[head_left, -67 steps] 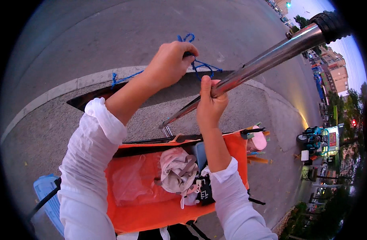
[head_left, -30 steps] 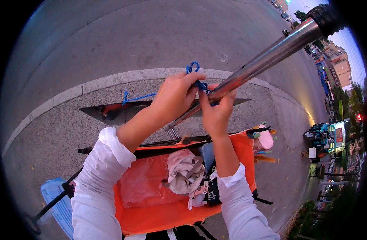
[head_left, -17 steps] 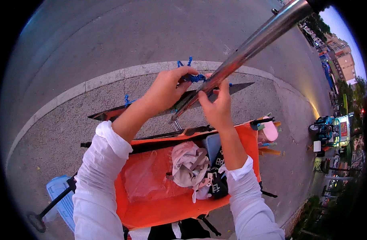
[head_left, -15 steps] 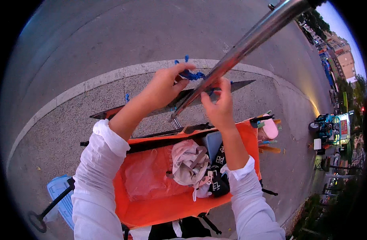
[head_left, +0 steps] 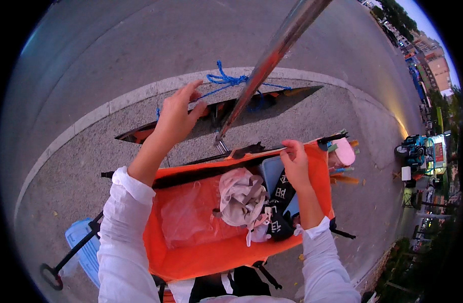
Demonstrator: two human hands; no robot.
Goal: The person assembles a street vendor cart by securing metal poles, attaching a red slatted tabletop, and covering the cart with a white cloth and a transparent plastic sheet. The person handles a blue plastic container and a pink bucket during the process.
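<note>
Nearest to us, at the lower edge, we see dark trousers (head_left: 244, 282) and two rolled white sleeves (head_left: 128, 227). Just in front of them stands an orange wagon (head_left: 191, 263). In it lie a thin clear bag (head_left: 183, 214), a pale crumpled cloth (head_left: 236, 199), a black cloth (head_left: 279, 227) with white print, and a blue box (head_left: 271, 171). A blue crate (head_left: 84, 247) is beside the wagon on the left, behind a black handle (head_left: 52, 276). A pink object (head_left: 345, 152) is at the right end.

The right hand (head_left: 297, 166) is over the far right part of the wagon, near its rim. Its fingers are bent, with thumb and forefinger close; we cannot tell whether they pinch something or touch the rim.

The left hand (head_left: 177, 115) is farther forward, beyond the wagon. Its fingers are released and spread a little, just beside the blue rope (head_left: 229, 80); we cannot tell whether the fingertips touch a strand of it.

The rope is bunched in loops and a knot against the metal pole (head_left: 279, 53), to the right of the left hand, and its thin strands stretch to both sides. The pole is tilted, rising toward the upper right. A long dark panel (head_left: 292, 103) with pointed ends is between the wagon and the pale kerb (head_left: 133, 99).

Beyond the kerb we see the grey road (head_left: 115, 45). Far on the right are a blue vehicle (head_left: 414, 151), trees (head_left: 399, 15) and a building (head_left: 438, 68).
</note>
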